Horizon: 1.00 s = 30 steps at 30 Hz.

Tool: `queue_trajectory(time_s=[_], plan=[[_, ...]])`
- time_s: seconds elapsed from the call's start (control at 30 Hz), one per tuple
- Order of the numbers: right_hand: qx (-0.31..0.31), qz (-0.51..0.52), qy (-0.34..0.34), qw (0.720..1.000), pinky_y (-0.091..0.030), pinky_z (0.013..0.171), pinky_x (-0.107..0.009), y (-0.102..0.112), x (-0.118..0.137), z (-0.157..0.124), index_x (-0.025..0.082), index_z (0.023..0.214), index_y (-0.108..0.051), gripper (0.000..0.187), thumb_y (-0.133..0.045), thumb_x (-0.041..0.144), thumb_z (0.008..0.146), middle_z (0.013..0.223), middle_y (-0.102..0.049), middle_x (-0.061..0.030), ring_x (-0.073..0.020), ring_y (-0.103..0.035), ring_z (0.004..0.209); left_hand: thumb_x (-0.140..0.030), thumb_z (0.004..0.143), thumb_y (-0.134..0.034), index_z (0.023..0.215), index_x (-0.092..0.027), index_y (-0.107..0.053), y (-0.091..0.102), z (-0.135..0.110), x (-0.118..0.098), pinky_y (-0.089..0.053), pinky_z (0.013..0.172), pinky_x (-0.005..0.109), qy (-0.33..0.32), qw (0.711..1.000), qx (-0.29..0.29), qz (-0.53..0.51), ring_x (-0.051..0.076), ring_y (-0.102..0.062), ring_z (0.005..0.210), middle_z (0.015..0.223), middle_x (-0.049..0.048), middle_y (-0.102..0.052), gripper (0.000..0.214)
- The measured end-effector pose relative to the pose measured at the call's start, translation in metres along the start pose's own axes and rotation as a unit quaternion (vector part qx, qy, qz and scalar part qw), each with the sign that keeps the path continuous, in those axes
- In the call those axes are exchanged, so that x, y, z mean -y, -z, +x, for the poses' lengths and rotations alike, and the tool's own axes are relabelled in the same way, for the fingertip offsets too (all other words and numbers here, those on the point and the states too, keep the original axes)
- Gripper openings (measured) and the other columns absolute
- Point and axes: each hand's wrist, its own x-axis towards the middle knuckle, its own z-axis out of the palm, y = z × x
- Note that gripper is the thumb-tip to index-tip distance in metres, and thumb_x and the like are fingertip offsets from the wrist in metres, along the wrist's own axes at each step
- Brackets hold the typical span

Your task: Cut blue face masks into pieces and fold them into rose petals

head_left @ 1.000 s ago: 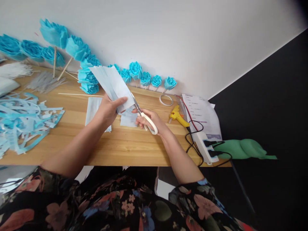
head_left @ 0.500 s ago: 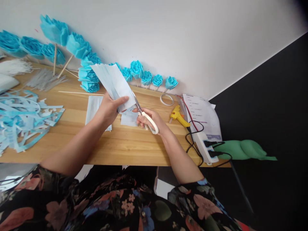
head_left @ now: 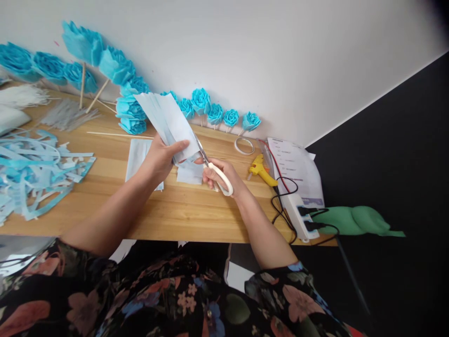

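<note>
My left hand [head_left: 167, 157] is closed around a stack of pale blue sheets [head_left: 168, 117], thumb on top, held tilted above the table. Scissors with white handles [head_left: 221, 179] sit in my right hand [head_left: 224, 174], fingers through the loops. The blades lie along the right edge of the stack, near its lower corner. Beneath my hands, two pale blue pieces rest on the wood: a larger sheet [head_left: 136, 157] on the left and a smaller one [head_left: 189, 173] on the right.
Blue flowers on sticks [head_left: 128, 112] line the wall. Cut blue strips [head_left: 31, 173] heap at the left, near grey wires [head_left: 66, 116]. To the right are a tape roll [head_left: 244, 145], a yellow glue gun [head_left: 262, 171], printed paper [head_left: 298, 164] and a power strip [head_left: 296, 217] with cables.
The scissor blades look more closed along the edge of the stack. The whole view has shifted slightly; both hands stay in nearly the same place.
</note>
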Motion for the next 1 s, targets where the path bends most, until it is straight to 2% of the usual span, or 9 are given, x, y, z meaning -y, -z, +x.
queue_trajectory(time_s=[0.27,0.73,1.0], plan=[[-0.014,0.001,-0.012,1.0,-0.037,0.04,-0.019,-0.0007,0.0003,-0.0002,0.015,0.122,-0.068,0.059,-0.076,0.053,0.077,0.063,-0.06,0.0037,-0.0052,-0.048,0.045,-0.023,0.059,-0.086,0.094,-0.017,-0.063,-0.0002,-0.0002,-0.0006,-0.056,0.069,0.032,0.001,1.0,-0.002,0.0,0.024,-0.069,0.083,0.086,0.0051,-0.071,0.043],[-0.034,0.016,-0.019,0.999,-0.035,0.038,-0.018,-0.002,-0.0013,0.0013,0.015,0.119,-0.07,0.065,-0.084,0.053,0.068,0.059,-0.059,0.0058,-0.0043,-0.046,0.041,-0.024,0.058,-0.087,0.095,-0.017,-0.063,-0.0002,0.0002,-0.0007,-0.055,0.067,0.031,0.0,1.0,-0.003,0.0,0.025,-0.069,0.083,0.082,0.0044,-0.069,0.044],[-0.043,0.006,-0.027,0.999,-0.036,0.039,-0.018,-0.002,-0.0025,0.0025,0.016,0.119,-0.071,0.064,-0.084,0.052,0.068,0.058,-0.059,0.0057,-0.0043,-0.045,0.041,-0.022,0.058,-0.087,0.095,-0.017,-0.063,-0.0013,-0.0005,-0.0021,-0.055,0.07,0.032,0.001,1.0,-0.003,-0.004,0.025,-0.069,0.086,0.082,0.0039,-0.069,0.045]])
